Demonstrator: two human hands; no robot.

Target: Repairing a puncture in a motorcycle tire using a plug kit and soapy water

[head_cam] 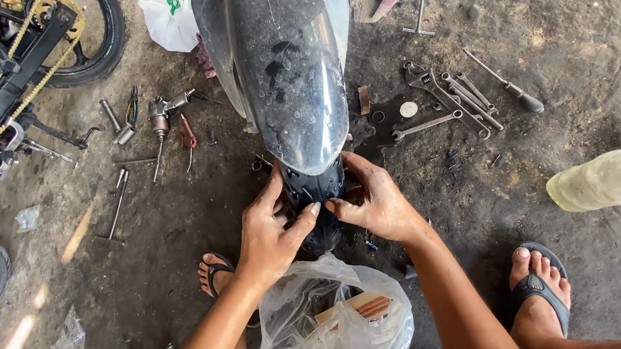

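Squatting at the bike's wheel, both hands on the tyre (316, 197) just below the tip of the black mudguard (286, 69). Left hand (270, 229) cups the tyre's left side, fingers curled partway, thumb pressed across the tread toward the middle. Right hand (376, 202) mirrors it on the other side, thumb tip nearly meeting the left one. Neither is closed around anything; both are part-open and pressing on rubber, one from each side so the wheel can't swing away. The mudguard overhangs most of the tyre, so this low strip is the only bit I can get at from here. Feet planted wide in sandals, one each side, to keep me square to the wheel. Clear plastic bag (334, 326) sits between my knees with a boxed part inside, close enough to grab without shifting. Spanners (450, 98) are laid out on the floor (580, 31) to my right beyond the wheel, a screwdriver (507, 83) next to them. Pliers and sockets (159, 125) lie on the left. A pale plastic bottle (612, 179) lies on its side further right, well clear. Another bike (0, 76) with an exposed chain stands at far left.
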